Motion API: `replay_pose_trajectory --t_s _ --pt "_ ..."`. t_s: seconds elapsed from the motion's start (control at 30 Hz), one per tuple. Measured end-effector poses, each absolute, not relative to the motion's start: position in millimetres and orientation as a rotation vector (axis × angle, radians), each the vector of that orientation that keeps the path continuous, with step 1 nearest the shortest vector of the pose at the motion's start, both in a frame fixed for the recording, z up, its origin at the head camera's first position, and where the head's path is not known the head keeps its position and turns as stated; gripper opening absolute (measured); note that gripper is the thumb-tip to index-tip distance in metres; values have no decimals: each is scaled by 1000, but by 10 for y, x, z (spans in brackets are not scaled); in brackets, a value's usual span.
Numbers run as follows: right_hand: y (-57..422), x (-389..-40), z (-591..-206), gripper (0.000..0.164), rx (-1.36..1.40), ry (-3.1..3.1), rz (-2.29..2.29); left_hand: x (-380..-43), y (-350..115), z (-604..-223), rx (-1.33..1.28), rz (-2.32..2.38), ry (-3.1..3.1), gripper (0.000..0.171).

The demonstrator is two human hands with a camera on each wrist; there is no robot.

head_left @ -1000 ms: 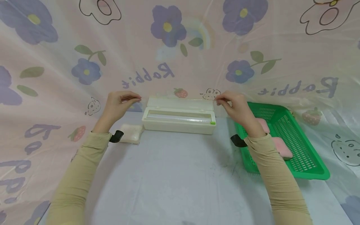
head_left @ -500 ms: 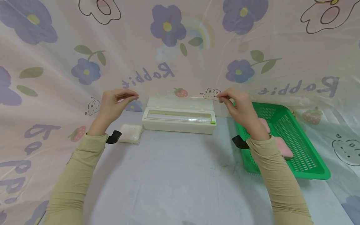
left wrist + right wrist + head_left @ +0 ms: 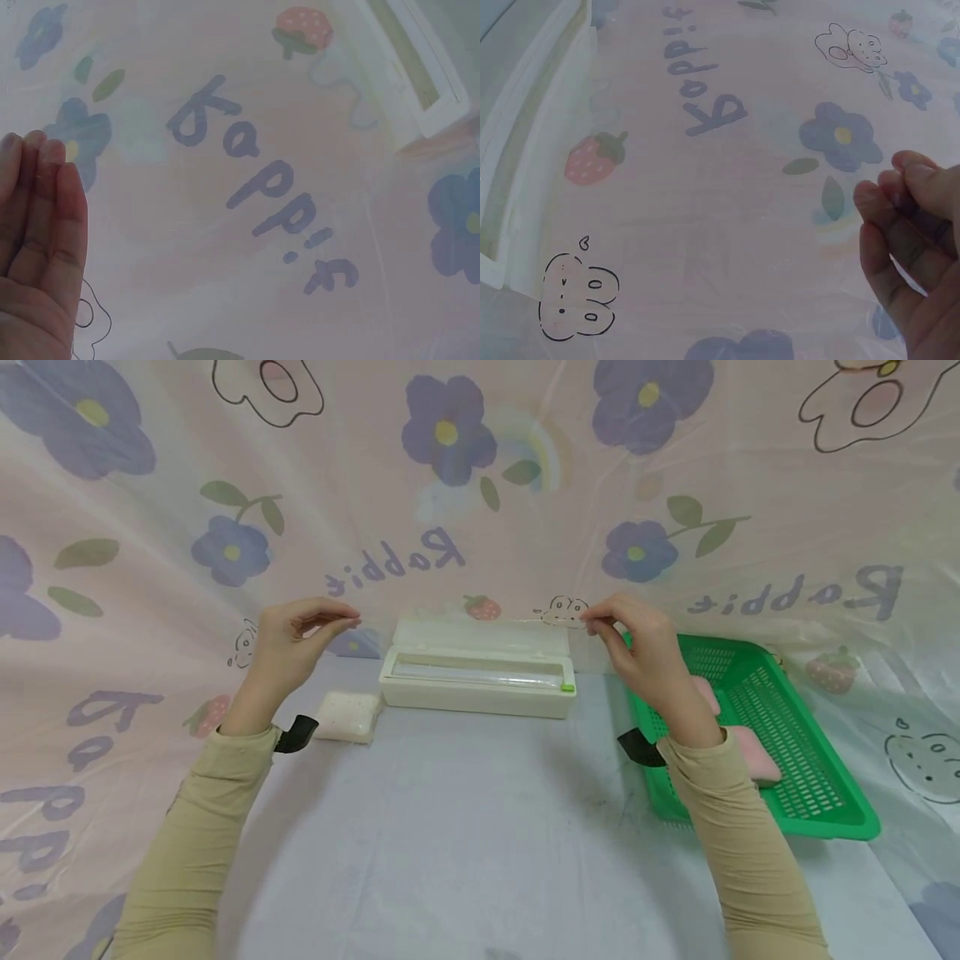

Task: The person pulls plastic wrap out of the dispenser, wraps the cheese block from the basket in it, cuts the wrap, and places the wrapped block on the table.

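Observation:
A cream cling film dispenser stands at the back of the table, lid raised, with a film roll in its slot and a green slider at the right end. Clear cling film shows as a faint bright edge between my raised hands. My left hand pinches it left of the dispenser, thumb against fingertips. On the other side my right hand pinches the film between thumb and fingers. The right wrist view shows that hand's fingertips bunched; in the left wrist view the thumb is hidden.
A white block with a glossy surface lies left of the dispenser. The green basket at the right holds pink blocks, partly behind my right forearm. A patterned sheet hangs close behind the dispenser.
My left hand has moved left, away from the dispenser. The right hand has shifted slightly right, so the gap between the hands is wider. Dispenser, white block and basket stay put.

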State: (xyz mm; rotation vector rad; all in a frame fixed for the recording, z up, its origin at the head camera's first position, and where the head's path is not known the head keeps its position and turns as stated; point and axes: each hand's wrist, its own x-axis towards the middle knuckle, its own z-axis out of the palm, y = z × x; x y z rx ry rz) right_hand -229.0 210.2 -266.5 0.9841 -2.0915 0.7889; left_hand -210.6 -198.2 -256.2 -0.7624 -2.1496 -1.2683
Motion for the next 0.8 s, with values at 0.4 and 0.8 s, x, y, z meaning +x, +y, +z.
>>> replay_pose_trajectory --t_s 0.4,0.8 --pt "2064 -2117 -2665 20 1033 -1966 788 -1978 -2031 -2536 -819 -1328 -2078 14" --pt "2039 -1895 -2623 26 1024 -1974 804 -1772 -2056 -2441 -924 -1195 -2019 20"
